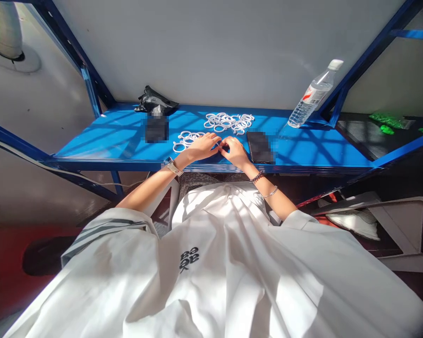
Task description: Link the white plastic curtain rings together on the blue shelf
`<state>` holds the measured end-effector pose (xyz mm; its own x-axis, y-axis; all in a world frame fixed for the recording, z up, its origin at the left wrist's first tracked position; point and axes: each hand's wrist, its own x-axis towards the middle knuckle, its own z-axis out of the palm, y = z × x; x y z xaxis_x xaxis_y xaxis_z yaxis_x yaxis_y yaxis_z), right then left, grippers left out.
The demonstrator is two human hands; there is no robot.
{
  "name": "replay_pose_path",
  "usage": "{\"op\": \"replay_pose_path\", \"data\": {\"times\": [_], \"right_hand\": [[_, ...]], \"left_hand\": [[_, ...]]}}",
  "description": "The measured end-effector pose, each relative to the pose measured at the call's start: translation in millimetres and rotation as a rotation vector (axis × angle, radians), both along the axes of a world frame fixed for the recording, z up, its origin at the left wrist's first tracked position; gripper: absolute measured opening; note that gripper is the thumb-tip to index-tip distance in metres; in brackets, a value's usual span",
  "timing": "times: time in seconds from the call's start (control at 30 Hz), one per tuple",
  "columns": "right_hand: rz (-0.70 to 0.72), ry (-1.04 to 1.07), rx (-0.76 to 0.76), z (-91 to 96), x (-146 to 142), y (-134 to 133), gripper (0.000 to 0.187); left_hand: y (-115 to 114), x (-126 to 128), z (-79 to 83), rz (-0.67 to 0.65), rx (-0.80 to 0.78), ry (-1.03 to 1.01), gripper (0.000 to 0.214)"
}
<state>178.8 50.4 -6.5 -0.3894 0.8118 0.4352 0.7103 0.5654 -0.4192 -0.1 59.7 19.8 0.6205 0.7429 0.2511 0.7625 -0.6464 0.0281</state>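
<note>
My left hand [205, 146] and my right hand [234, 151] meet over the front of the blue shelf top, fingertips almost touching. The fingers of each are bent into a pinch; whatever is between them is too small and covered to make out. Beside and partly behind my left hand lies a small group of white rings [179, 147], each seeming to have a little tab. A larger heap of similar white rings [229, 122] lies farther back, beyond my right hand. Close to the right of that hand is a dark phone [259, 146], lying flat.
A clear water bottle [312, 96] with a white cap appears tilted at the back right. Crumpled black plastic [157, 101] and a dark blurred object [157, 129] lie on the left. Blue metal posts [91, 91] frame the blue shelf [303, 152]. Green packets [387, 122] lie farther right.
</note>
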Motion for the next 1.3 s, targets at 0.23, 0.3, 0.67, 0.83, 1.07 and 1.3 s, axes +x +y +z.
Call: {"op": "replay_pose_path", "data": {"times": [0.23, 0.3, 0.67, 0.83, 1.07, 1.3], "right_hand": [[0.041, 0.110, 0.009, -5.0, 3.7, 4.9, 0.003], [0.036, 0.099, 0.023, -5.9, 3.3, 4.6, 0.003], [0.032, 0.176, 0.014, -7.0, 2.9, 6.5, 0.005], [0.030, 0.239, 0.003, -8.7, 2.3, 7.9, 0.007], [0.039, 0.243, -0.006, -10.2, 2.8, 10.6, 0.011], [0.028, 0.211, -0.011, -9.6, 2.9, 10.3, 0.007]], "left_hand": [[9.4, -12.5, -17.6, -0.204, 0.003, -0.211, 0.028], [10.1, -14.3, -18.9, -0.213, -0.008, -0.260, 0.026], [7.5, -12.4, -19.8, -0.184, 0.005, -0.353, 0.026], [8.8, -12.8, -20.3, -0.168, -0.005, -0.346, 0.025], [7.1, -13.1, -19.6, -0.176, 0.014, -0.329, 0.030], [6.2, -13.6, -17.9, -0.173, 0.002, -0.324, 0.031]]}}
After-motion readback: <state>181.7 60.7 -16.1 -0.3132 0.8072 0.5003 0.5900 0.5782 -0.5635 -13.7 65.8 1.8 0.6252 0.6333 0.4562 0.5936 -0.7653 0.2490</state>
